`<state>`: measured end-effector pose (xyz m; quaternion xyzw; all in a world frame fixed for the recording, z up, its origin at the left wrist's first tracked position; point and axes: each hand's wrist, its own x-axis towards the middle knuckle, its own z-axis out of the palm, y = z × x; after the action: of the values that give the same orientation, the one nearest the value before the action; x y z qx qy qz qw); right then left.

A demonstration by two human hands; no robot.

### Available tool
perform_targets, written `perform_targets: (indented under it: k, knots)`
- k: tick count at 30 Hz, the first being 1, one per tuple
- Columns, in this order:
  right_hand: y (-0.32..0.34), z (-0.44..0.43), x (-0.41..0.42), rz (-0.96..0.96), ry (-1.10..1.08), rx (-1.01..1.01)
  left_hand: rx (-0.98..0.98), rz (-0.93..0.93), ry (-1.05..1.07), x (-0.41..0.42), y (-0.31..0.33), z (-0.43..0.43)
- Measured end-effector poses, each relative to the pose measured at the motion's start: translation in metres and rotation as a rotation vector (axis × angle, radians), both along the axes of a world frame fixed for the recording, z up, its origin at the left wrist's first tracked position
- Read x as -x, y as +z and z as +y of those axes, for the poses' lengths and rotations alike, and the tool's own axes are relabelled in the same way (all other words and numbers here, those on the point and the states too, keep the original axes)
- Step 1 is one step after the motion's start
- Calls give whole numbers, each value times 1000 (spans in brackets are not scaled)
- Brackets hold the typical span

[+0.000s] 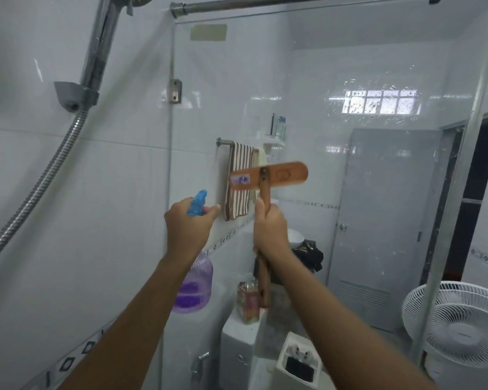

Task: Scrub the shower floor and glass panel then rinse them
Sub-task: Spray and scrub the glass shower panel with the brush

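Scrubbing of the clear droplet-flecked glass panel (378, 66) seems in hand: our left grip (188, 229) wraps the purple see-thru spray bottle (193, 288) w/ blue trigger, right grip (271, 229) clamps the brown wooden long-handled brush (268, 177) raised at the glass, so next we prob. need firm strokes.

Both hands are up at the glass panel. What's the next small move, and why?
Probably squeeze the spray bottle trigger: the left hand holds its blue nozzle toward the glass panel, and the right hand has the brush head raised there, ready to scrub the sprayed patch.
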<state>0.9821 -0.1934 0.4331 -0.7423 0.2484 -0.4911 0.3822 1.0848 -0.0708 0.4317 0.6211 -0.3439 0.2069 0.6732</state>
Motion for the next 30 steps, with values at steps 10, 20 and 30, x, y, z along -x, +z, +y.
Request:
perform_targets:
  k: [10,20,30]
  knots:
    - [40,-7,-12,-44,29,38,35,17,-17,-19,8,15]
    - [38,0,-35,-19,45,80,19,-14,27,-32,15,22]
    - [99,25,-97,-32,60,129,41,-61,148,-54,13,37]
